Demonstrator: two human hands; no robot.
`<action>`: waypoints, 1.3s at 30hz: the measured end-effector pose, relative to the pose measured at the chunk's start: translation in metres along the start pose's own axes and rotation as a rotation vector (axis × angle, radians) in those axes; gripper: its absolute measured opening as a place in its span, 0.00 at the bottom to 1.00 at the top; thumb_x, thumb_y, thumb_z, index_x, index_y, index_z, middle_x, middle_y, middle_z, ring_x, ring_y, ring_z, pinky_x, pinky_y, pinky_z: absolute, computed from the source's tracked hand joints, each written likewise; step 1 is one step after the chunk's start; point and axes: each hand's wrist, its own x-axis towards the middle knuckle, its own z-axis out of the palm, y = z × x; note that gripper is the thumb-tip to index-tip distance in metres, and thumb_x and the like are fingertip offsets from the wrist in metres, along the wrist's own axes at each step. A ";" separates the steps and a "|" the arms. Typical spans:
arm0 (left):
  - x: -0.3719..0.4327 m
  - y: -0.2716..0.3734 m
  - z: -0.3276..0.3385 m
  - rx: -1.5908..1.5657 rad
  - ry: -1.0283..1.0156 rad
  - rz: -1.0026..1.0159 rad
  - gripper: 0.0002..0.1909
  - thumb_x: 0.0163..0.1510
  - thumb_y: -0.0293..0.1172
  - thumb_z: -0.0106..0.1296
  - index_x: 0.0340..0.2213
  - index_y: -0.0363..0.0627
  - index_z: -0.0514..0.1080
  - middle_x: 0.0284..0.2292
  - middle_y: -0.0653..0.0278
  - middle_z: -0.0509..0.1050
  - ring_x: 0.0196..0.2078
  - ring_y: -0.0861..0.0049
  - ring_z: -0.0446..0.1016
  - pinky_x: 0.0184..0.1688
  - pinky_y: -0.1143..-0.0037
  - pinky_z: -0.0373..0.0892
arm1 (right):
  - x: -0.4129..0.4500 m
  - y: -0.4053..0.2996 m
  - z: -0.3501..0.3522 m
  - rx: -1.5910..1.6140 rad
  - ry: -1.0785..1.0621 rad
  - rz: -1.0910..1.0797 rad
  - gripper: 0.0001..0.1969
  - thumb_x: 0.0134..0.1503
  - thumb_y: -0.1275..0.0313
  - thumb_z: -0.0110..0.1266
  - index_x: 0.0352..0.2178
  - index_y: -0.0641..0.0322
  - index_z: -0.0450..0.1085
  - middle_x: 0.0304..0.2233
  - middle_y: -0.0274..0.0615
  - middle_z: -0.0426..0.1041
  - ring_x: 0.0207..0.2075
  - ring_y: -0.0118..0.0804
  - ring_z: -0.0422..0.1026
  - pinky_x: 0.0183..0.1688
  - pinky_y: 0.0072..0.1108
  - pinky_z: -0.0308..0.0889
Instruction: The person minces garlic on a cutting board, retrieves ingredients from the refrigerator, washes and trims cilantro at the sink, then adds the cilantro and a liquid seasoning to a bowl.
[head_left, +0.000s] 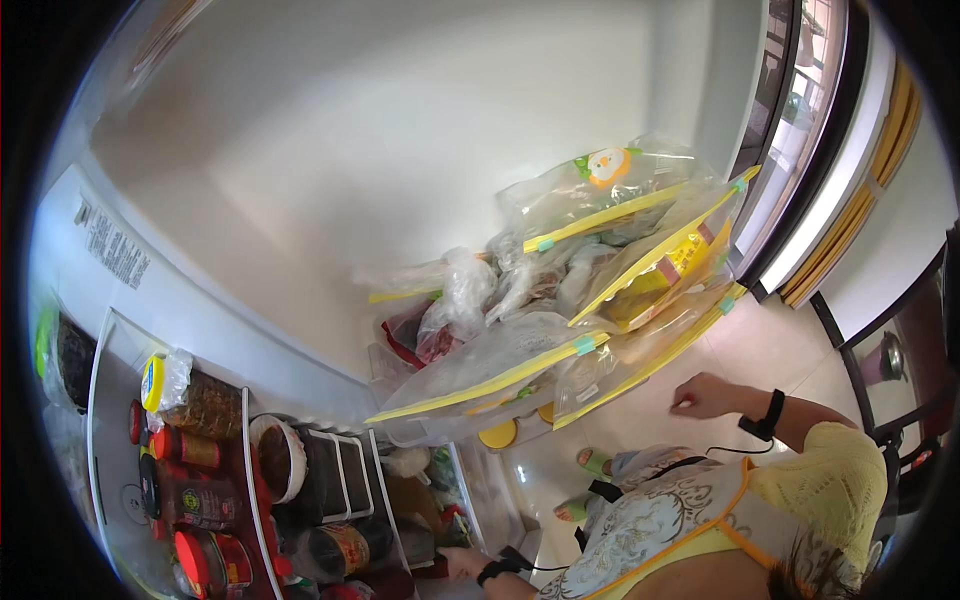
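My right hand (701, 395) hangs over the pale tiled floor with its fingers curled. A small red spot shows at the fingertips; whether it is a held thing, I cannot tell. My left hand (463, 563) is low in the view, its fingers beside a dark red item (433, 568) at the end of the refrigerator door racks. Whether it grips that item is unclear. Ahead of me, several clear zip bags with yellow closures crowd together, among them a front bag (480, 386) and one with a yellow packet (660, 277). Knotted plastic bags (457, 289) lie between them.
Door racks (255, 480) on the left hold jars, a dark bottle (341, 547) and a brown-filled tub (279, 459). Yellow-lidded containers (499, 433) sit below the zip bags. A white refrigerator panel (375, 112) rises behind. A dark-framed glass door (795, 112) stands at upper right.
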 end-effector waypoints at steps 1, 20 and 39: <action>-0.008 -0.001 -0.005 -0.035 0.022 0.000 0.24 0.47 0.34 0.62 0.42 0.34 0.67 0.34 0.57 0.73 0.32 0.66 0.70 0.36 0.70 0.68 | -0.008 0.024 -0.002 -0.102 0.077 0.085 0.11 0.53 0.60 0.58 0.27 0.57 0.76 0.24 0.42 0.77 0.24 0.40 0.75 0.31 0.27 0.70; -0.263 0.376 -0.327 -1.045 -0.693 1.949 0.06 0.52 0.25 0.55 0.32 0.35 0.72 0.29 0.54 0.73 0.30 0.63 0.72 0.34 0.68 0.70 | -0.099 -0.104 -0.323 -0.369 1.060 -0.311 0.16 0.63 0.65 0.47 0.26 0.67 0.74 0.18 0.37 0.68 0.18 0.28 0.62 0.21 0.22 0.57; -0.376 0.385 -0.394 -0.827 -0.993 2.209 0.14 0.40 0.24 0.62 0.33 0.49 0.78 0.29 0.71 0.75 0.28 0.72 0.66 0.31 0.77 0.63 | 0.037 -0.234 -0.325 -0.911 0.258 -0.492 0.13 0.47 0.65 0.63 0.23 0.65 0.71 0.17 0.43 0.72 0.25 0.48 0.74 0.29 0.31 0.68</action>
